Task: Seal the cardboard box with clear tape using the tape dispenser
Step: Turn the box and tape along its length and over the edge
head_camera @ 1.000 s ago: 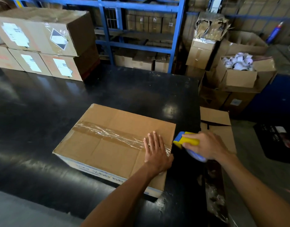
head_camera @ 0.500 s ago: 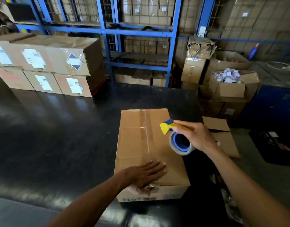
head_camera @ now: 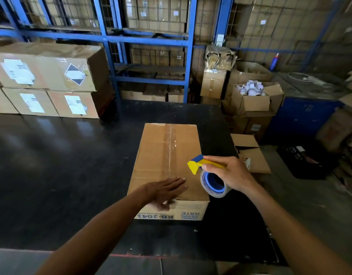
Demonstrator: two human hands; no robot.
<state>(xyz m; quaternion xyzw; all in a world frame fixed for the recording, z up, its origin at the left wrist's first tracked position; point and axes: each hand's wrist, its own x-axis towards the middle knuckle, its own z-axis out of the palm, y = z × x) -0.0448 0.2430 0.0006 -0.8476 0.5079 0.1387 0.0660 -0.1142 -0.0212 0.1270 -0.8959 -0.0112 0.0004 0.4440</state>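
Observation:
A brown cardboard box [head_camera: 159,155] lies lengthwise on the black table [head_camera: 61,165], its short printed side facing me. A strip of clear tape [head_camera: 172,147] runs along its top seam. My left hand [head_camera: 167,190] lies flat, fingers spread, on the near end of the box top, thumb over the front edge. My right hand [head_camera: 233,173] grips a yellow and blue tape dispenser [head_camera: 208,175] with a clear tape roll, held just above the box's near right corner, its yellow blade end pointing left.
Stacked labelled cartons [head_camera: 48,80] stand at the table's back left. Blue metal shelving [head_camera: 149,42] rises behind. To the right, off the table, are open cartons [head_camera: 250,100], one holding white rolls, a flattened box [head_camera: 248,151] and a black crate [head_camera: 302,159].
The box has been turned from crosswise to lengthwise. My left hand moved to its near end. The dispenser came off the box's side and is now lifted above the near right corner.

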